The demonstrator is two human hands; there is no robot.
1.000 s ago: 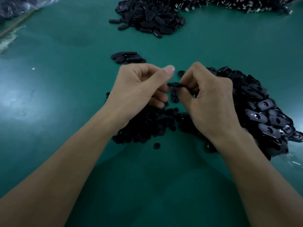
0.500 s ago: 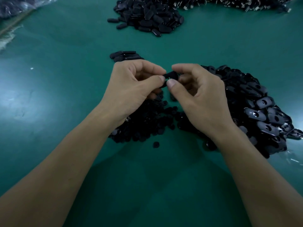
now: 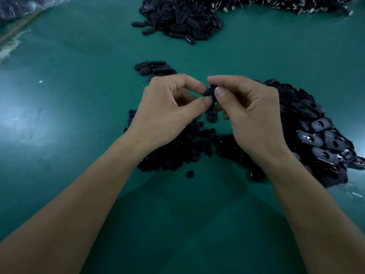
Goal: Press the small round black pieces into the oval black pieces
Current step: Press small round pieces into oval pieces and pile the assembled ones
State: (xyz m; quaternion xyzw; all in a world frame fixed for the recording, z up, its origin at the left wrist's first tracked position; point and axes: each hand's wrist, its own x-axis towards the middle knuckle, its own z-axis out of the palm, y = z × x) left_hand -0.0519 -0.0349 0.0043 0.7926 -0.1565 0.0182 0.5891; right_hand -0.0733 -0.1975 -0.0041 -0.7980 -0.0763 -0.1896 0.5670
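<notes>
A black oval plastic piece (image 3: 209,91) is pinched by the left grip (image 3: 166,109) and the right grip (image 3: 250,115), held over the middle of the green worktop (image 3: 79,119); small round black pieces (image 3: 177,153) are heaped beneath, oval ones (image 3: 316,135) toward the right edge

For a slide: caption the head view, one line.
Left hand and right hand pinch a black piece above round pieces and oval pieces, green table.
</notes>
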